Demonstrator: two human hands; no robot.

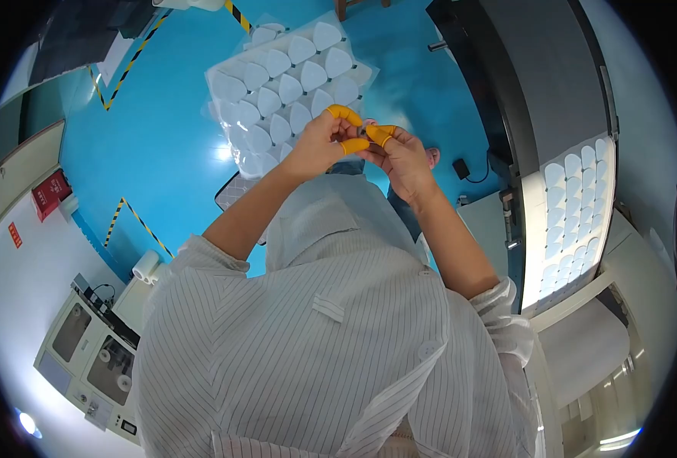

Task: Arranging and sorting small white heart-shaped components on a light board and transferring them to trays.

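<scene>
Small dark part [363, 138], too tiny to tell kind or long axis, sat pinched betw. fingertips of both hands, at chest height. Left hand [319, 145] closed on it from left w/ orange-cotted thumb & forefinger; right hand [401, 156] pressed in from right, cotted tips touching the left's. Equally near both. Just behind left hand: clear blister sheet [292, 91] of white shield-shaped pieces over blue floor [163, 145]. Second filled tray [579, 221] well apart at right.
</scene>
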